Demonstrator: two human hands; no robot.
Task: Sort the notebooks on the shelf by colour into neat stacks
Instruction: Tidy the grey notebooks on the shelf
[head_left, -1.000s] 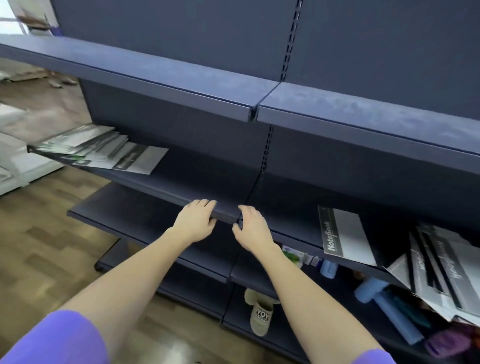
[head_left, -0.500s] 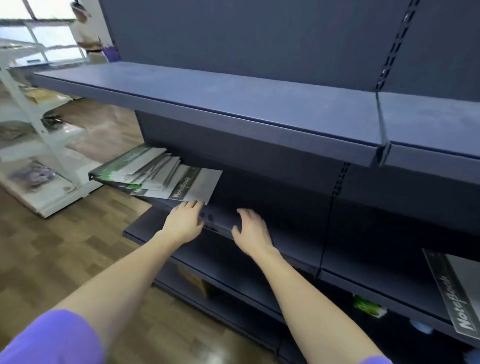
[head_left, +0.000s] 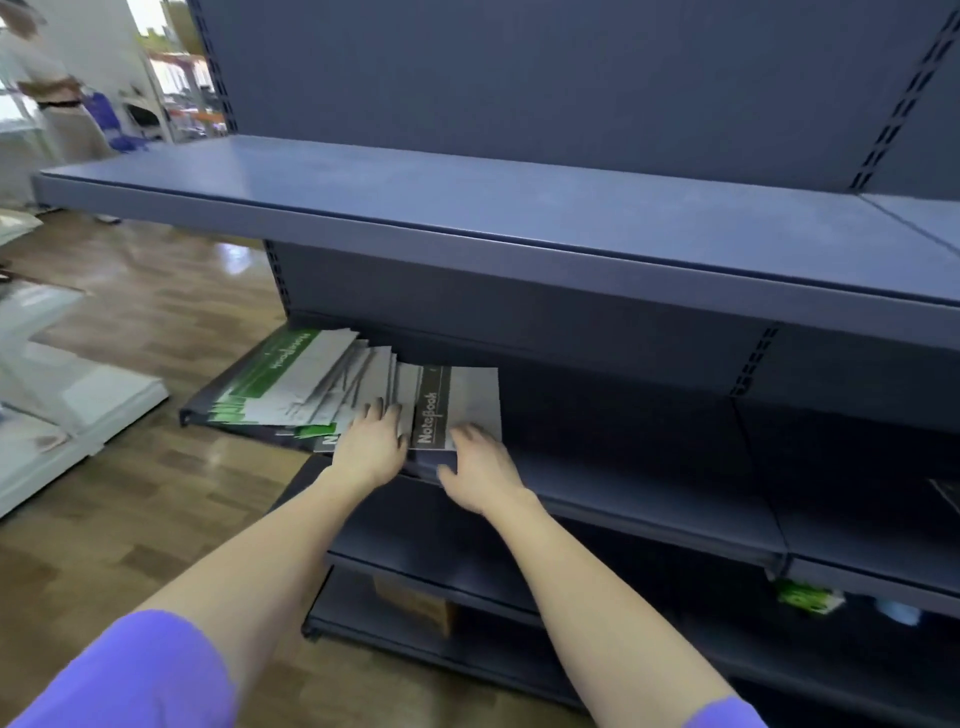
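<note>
A loose, fanned pile of notebooks (head_left: 317, 387) lies at the left end of the middle shelf (head_left: 623, 483) of a dark blue shelving unit, the covers grey-white with green or dark grey spine bands. The rightmost one, a grey-banded notebook (head_left: 457, 402) printed "NoteBook", lies flat at the shelf's front edge. The left hand (head_left: 371, 441) rests flat on the pile just left of that band, fingers straight and spread, grasping nothing. The right hand (head_left: 480, 470) lies on the grey-banded notebook's near right corner, fingers relaxed, thumb at the shelf edge; it grasps nothing either. The upper shelf (head_left: 467, 208) juts out above them. A green packet (head_left: 808, 597) sits on a lower shelf at right, above a wood floor (head_left: 130, 312).
</note>
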